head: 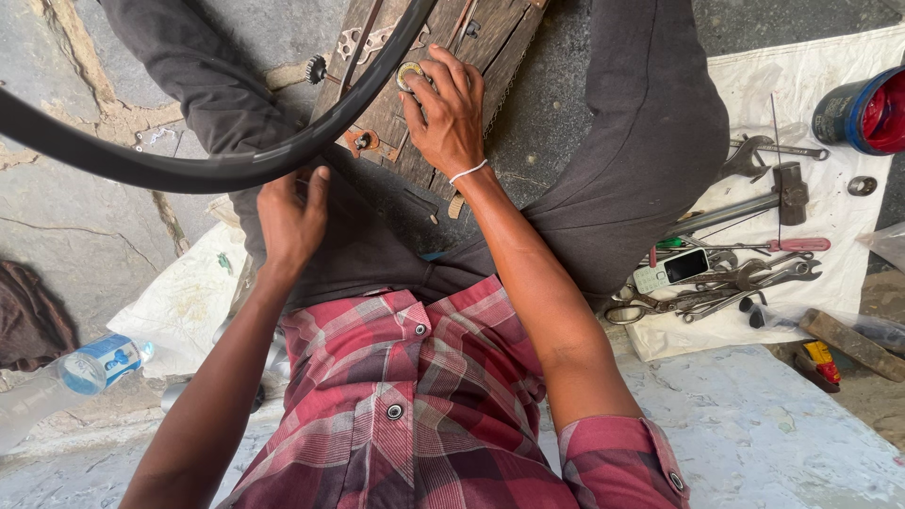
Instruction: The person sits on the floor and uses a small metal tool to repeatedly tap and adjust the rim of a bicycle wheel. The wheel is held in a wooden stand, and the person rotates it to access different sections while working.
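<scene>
I sit on the ground, looking down past my red plaid shirt and dark trousers. My right hand [447,111] reaches forward onto a worn wooden board [490,38], its fingertips closed around a small round metal part [410,73]. My left hand [290,219] rests against the lower edge of a black bicycle tyre [189,168] that arcs across the upper left; the fingers curl at the rim, and whether they grip it is unclear. A small black cog [316,68] lies by the board's left edge.
A white cloth [830,273] at right carries wrenches, a hammer [754,203], a red-handled screwdriver [799,245], scissors and a small phone [671,270]. A blue tin [863,111] stands at the far right. A plastic bottle [90,366] lies at left on cracked stone.
</scene>
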